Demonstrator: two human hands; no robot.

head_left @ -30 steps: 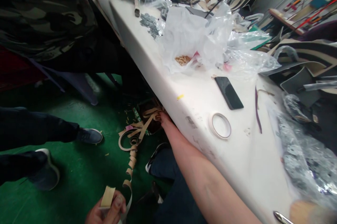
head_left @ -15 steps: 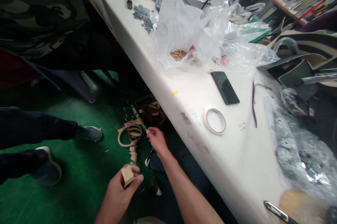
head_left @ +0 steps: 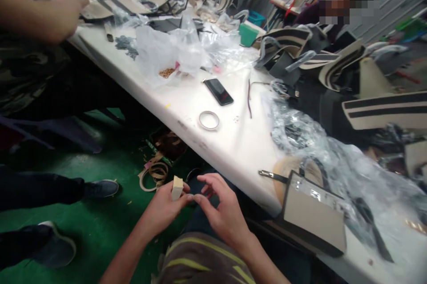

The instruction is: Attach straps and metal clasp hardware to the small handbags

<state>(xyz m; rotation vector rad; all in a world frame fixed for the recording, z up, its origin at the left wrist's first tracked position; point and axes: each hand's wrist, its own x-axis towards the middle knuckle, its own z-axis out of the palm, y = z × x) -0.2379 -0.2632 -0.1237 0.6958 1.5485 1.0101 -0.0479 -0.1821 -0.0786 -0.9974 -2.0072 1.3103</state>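
My left hand (head_left: 168,204) is closed around a small beige block-like piece (head_left: 177,187), whose top end sticks up above the fingers. Beside it, my right hand (head_left: 218,199) has its fingers apart and curved, with nothing visible in them. The two thumb tips meet or nearly meet above my lap; I cannot tell if they touch. Both hands are just off the white table's (head_left: 203,153) near edge. On the floor beyond my left hand lie rings and strips of tan tape (head_left: 155,175).
On the table are a black phone (head_left: 218,91), a tape roll (head_left: 209,120), plastic bags (head_left: 173,48) and a grey-beige handbag (head_left: 313,213) at the right. An open box of scraps (head_left: 170,144) stands under the table edge. Another person's arm (head_left: 43,13) rests far left.
My right hand has come back from the scrap box to beside my left hand. The view has swung up and right, bringing the handbag into sight.
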